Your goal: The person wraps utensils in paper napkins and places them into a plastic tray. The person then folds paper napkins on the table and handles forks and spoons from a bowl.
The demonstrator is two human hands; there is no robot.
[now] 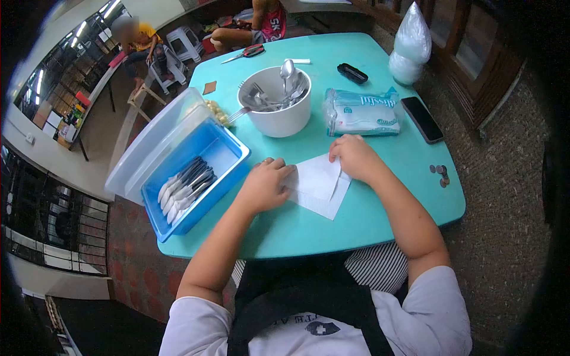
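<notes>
A white paper napkin (317,184), partly folded over itself, lies flat on the turquoise table (409,190) in front of me. My left hand (267,185) is closed on its left corner, fingers bent. At its upper right edge, my right hand (355,156) pinches the paper. Left of my left hand is a blue plastic box (228,139) with its clear lid (157,139) tipped up. Inside lie several cutlery bundles (187,187) wrapped in white. Beyond my hands stands a white bucket (279,123) full of spoons and forks (288,74).
A pack of napkins (362,113), a phone (423,120), several coins (441,172), a black tray (352,73), red-handled scissors (252,51) and a plastic-wrapped bundle (411,47) surround the work area. Two people (142,44) sit farther back.
</notes>
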